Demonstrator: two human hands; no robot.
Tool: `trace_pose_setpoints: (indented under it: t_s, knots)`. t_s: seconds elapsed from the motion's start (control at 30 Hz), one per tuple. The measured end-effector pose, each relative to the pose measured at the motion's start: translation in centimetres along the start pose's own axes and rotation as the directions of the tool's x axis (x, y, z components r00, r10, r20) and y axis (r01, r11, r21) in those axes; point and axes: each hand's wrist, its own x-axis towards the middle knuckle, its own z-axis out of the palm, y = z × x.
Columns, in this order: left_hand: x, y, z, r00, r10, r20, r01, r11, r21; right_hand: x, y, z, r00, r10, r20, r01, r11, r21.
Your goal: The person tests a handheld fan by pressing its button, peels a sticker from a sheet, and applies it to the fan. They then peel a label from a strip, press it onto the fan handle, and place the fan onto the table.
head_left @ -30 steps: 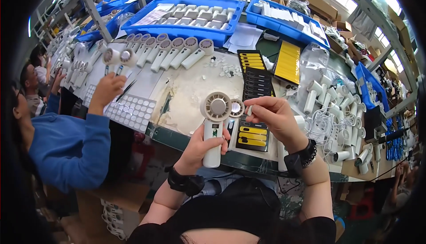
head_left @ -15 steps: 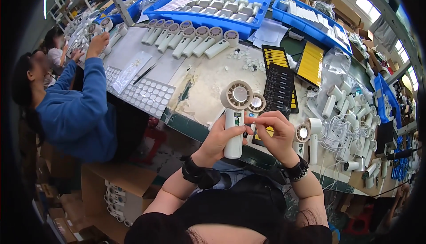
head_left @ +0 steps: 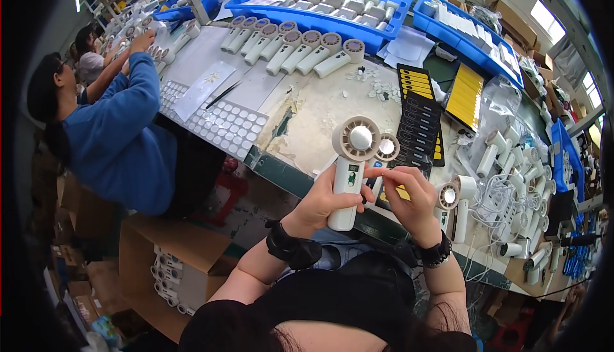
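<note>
Gripping a cream handheld fan (head_left: 353,171) upright by its handle, left hand (head_left: 326,201) steadies it while right hand (head_left: 409,198) pinches at its side.

Label sheets: black sheets (head_left: 419,121) carrying rows of yellow strips lie mid-table, just behind the raised fan.
Yellow sheet: a plain yellow rectangle (head_left: 465,93) sits right of them.
Sticker sheet: a white sheet of round stickers (head_left: 220,121) lies at the table's left edge.
Carton: an open brown cardboard box (head_left: 173,269) stands on the floor, lower left.
Plastic bags: clear bags (head_left: 505,115) lie right of the yellow sheet.
</note>
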Motion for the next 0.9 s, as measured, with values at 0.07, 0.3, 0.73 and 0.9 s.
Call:
trace_pose_setpoints:
  t_s: [0.07, 0.3, 0.73, 0.9]
  knots:
    - [-1.3, 0.5, -0.4, 0.999, 0.004, -0.041, -0.002, 0.999, 0.038, 0.4, -0.9, 0.8, 0.995, 0.032, 0.099, -0.033, 0.999, 0.004]
    - [-0.6, -3.4, -0.3, 0.997, -0.081, -0.005, 0.08, 0.993, -0.092, -5.2, 1.9, -0.5, 0.977, 0.193, 0.091, -0.206, 0.966, 0.155]
    - [0.1, -3.4, -4.5, 0.946, 0.297, -0.133, -0.277, 0.949, 0.148, -3.9, 3.5, 3.2, 0.618, 0.721, 0.313, -0.771, 0.48, 0.418]
    - [-1.3, -2.6, -5.4, 0.925, 0.365, -0.106, -0.347, 0.924, 0.159, -4.5, 7.0, 5.7, 0.847, 0.447, 0.289, -0.532, 0.712, 0.458]
